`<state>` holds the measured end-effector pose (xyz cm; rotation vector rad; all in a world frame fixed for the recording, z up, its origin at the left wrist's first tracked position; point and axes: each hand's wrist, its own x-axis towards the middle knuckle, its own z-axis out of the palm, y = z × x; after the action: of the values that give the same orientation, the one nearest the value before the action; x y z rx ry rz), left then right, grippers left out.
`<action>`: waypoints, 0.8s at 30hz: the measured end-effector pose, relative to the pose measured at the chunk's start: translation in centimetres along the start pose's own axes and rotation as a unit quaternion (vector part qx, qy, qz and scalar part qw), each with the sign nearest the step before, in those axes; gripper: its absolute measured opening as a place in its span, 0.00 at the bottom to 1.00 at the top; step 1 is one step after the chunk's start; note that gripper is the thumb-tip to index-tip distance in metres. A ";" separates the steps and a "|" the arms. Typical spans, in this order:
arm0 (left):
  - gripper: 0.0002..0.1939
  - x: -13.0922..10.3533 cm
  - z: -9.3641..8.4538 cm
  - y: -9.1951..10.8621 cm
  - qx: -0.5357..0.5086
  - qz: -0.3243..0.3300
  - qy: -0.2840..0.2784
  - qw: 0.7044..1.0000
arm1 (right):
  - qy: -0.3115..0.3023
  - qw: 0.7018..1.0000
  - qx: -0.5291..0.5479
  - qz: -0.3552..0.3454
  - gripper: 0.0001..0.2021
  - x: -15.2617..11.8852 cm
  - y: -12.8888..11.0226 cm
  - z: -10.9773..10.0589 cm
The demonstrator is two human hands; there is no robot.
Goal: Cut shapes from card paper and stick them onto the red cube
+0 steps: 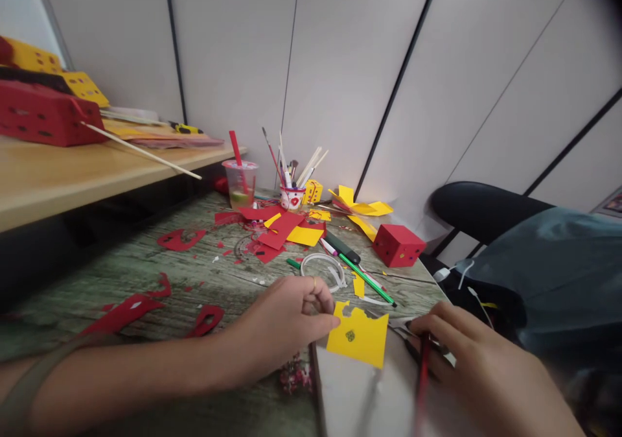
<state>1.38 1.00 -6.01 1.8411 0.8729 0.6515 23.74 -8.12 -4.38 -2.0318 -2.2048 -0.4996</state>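
A yellow paper piece [362, 338] with a ragged top edge and a small dark drawn pattern is pinched at its left side between the thumb and fingers of my left hand [301, 314]. My right hand [466, 353] is closed around small scissors [401, 324], whose blades point left near the paper's right edge. A blurred dark red stick [422, 372] also shows at my right hand's fingers. Under the paper lies a pale board [350, 398].
Red and yellow paper scraps [282, 236], a tape ring [322, 271], a green pen [367, 280] and a red box [398, 245] lie ahead. Behind stand a plastic cup [241, 187] and a brush cup [292, 198]. A wooden shelf [72, 171] is left, a black chair [479, 207] right.
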 end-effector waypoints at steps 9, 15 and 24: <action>0.03 1.0 -1.6 1.6 -0.043 0.030 0.058 0.997 | -0.074 0.996 0.051 -0.013 0.06 0.5 -1.5 -2.0; 0.06 1.8 -3.4 2.2 -0.074 0.041 0.111 0.990 | -0.058 0.998 -0.011 -0.004 0.07 1.0 0.8 -1.9; 0.10 1.6 -2.9 2.4 -0.175 -0.002 0.084 0.981 | -0.078 0.993 -0.054 -0.064 0.23 -0.9 2.8 1.4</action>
<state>0.87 3.17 -2.54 1.4832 0.8119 0.9064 26.79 -8.39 -5.52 -2.0561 -2.4629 -0.4968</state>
